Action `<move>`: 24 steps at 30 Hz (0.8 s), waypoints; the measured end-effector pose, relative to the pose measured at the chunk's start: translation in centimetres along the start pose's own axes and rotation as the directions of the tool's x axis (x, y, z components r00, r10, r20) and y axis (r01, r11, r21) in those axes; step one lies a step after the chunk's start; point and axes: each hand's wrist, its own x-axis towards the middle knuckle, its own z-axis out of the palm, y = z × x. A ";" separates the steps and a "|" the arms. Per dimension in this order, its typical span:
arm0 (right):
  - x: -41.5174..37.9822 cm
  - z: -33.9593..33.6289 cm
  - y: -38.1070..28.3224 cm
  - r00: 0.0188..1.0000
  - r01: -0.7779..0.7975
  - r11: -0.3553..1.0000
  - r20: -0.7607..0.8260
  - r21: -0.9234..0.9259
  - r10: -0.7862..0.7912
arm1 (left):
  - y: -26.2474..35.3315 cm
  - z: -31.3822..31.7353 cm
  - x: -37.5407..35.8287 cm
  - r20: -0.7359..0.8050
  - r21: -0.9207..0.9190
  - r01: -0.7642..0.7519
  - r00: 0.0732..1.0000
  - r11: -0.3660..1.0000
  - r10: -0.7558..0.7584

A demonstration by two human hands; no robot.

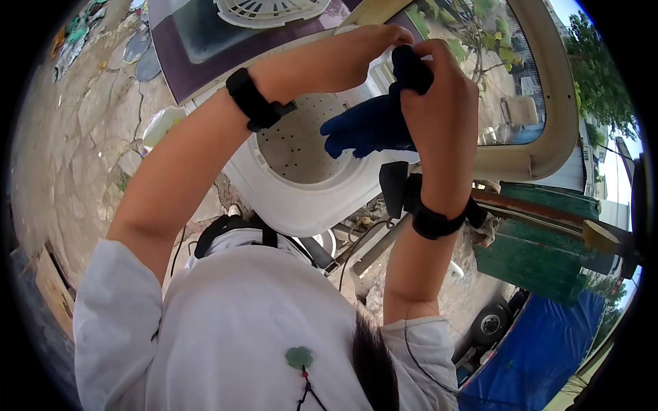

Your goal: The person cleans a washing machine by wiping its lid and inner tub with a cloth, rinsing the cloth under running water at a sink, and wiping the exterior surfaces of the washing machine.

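Note:
A dark blue piece of cloth with finger-like lobes, like a knit glove (pixel 370 127), hangs sideways above the washing machine's round opening. My right hand (pixel 442 85) is closed on it, thumb pressed against its bunched upper end. My left hand (pixel 377 44) meets that same end from the left, its fingertips pinched together beside my right fingers. Part of the left fingers is hidden. Below the cloth is the white perforated tub (pixel 291 154) of the machine, set in a white plastic rim (pixel 274 205). Each wrist carries a black strap.
A white slotted plastic disc (pixel 271 10) lies on the machine's purple-edged top (pixel 181 51). The raised lid with a clear window (pixel 558 116) stands at right. Cracked stone ground (pixel 75 151) spreads left. Green boards (pixel 528 253), a blue tarp (pixel 541 342) and a wheel (pixel 490 322) are at lower right.

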 end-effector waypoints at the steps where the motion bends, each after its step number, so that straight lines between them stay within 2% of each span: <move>1: 0.3 0.1 0.2 0.998 0.064 0.998 -0.022 0.009 -0.064 | 0.1 0.1 0.0 0.010 0.011 -0.002 1.000 1.000 0.002; 4: 0.6 0.1 1.3 1.000 -0.003 0.970 -0.016 0.242 0.007 | 0.4 -0.1 -0.2 0.007 0.035 -0.005 1.000 0.999 0.004; 5: 0.1 -0.2 1.5 0.995 -0.101 0.961 0.019 0.256 0.100 | 0.0 0.3 0.0 -0.043 -0.002 -0.052 0.998 0.999 0.052; 7: -0.8 -0.8 1.8 0.958 -0.286 0.916 0.089 0.281 0.271 | 0.4 0.2 0.1 -0.058 -0.242 -0.043 0.998 0.969 0.030; 8: -1.2 -0.8 1.7 0.959 -0.284 0.928 0.065 0.243 0.277 | 0.5 0.0 0.1 -0.066 -0.354 -0.038 0.998 0.935 0.016; 10: -1.8 -0.6 1.5 0.961 -0.274 0.947 0.016 0.168 0.276 | -0.1 0.7 0.0 -0.106 -0.068 -0.097 0.990 0.993 0.089; 11: -1.6 -0.6 1.4 0.969 -0.244 0.950 -0.001 0.193 0.249 | -0.4 1.1 -0.1 -0.117 0.080 -0.119 0.985 0.990 0.128; 14: -0.4 -0.2 1.6 0.985 -0.156 0.962 -0.033 0.222 0.167 | -0.2 1.3 -0.3 -0.137 0.079 -0.104 0.984 0.991 0.115; 17: 1.6 0.0 1.7 0.996 -0.083 0.989 -0.027 0.118 0.087 | -1.4 2.7 0.6 -0.131 0.178 -0.015 0.991 0.984 0.039; 18: 2.0 0.0 2.3 0.996 -0.093 0.992 -0.004 0.089 0.094 | 0.5 1.5 0.9 -0.030 0.099 0.094 0.995 0.991 -0.091; 20: 2.5 -0.6 3.8 0.993 -0.111 0.993 0.042 0.027 0.110 | 5.9 -2.4 1.7 0.200 -0.024 0.328 0.927 0.944 -0.317; 22: 1.9 -1.6 3.6 0.987 -0.138 0.990 0.088 0.012 0.137 | 1.8 -1.1 0.8 0.107 -0.071 0.032 0.994 0.997 -0.025; 24: 1.2 -2.3 3.1 0.979 -0.166 0.986 0.122 0.018 0.162 | -0.6 0.3 0.4 0.001 -0.030 -0.132 0.991 0.991 0.132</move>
